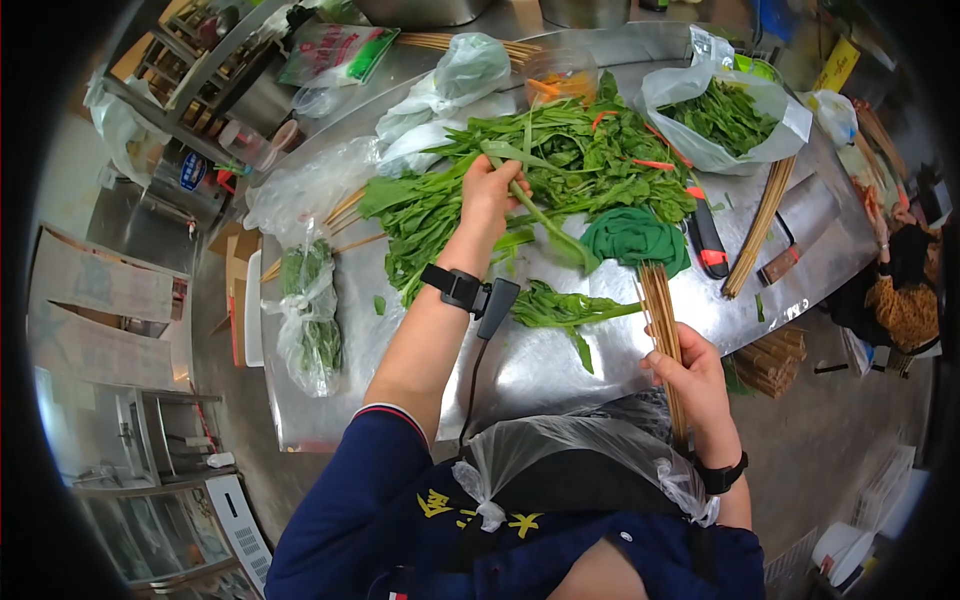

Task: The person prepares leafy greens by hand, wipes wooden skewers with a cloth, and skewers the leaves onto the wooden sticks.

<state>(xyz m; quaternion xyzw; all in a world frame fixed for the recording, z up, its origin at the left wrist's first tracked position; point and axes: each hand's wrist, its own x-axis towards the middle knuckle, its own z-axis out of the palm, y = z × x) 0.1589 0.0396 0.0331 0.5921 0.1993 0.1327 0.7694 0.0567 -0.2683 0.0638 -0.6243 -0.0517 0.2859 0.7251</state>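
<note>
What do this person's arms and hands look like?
Left hand: ungloved, with a black wrist strap, dark block and thin black cable, then a short navy sleeve edged in white and red. Right hand: ungloved, with a black wristband.

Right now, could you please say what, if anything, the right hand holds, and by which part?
The right hand grips thin wooden sticks around their middle.

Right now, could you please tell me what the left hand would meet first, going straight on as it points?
Probably the pile of leafy greens ahead of the left hand, though depth is hard to judge.
</note>
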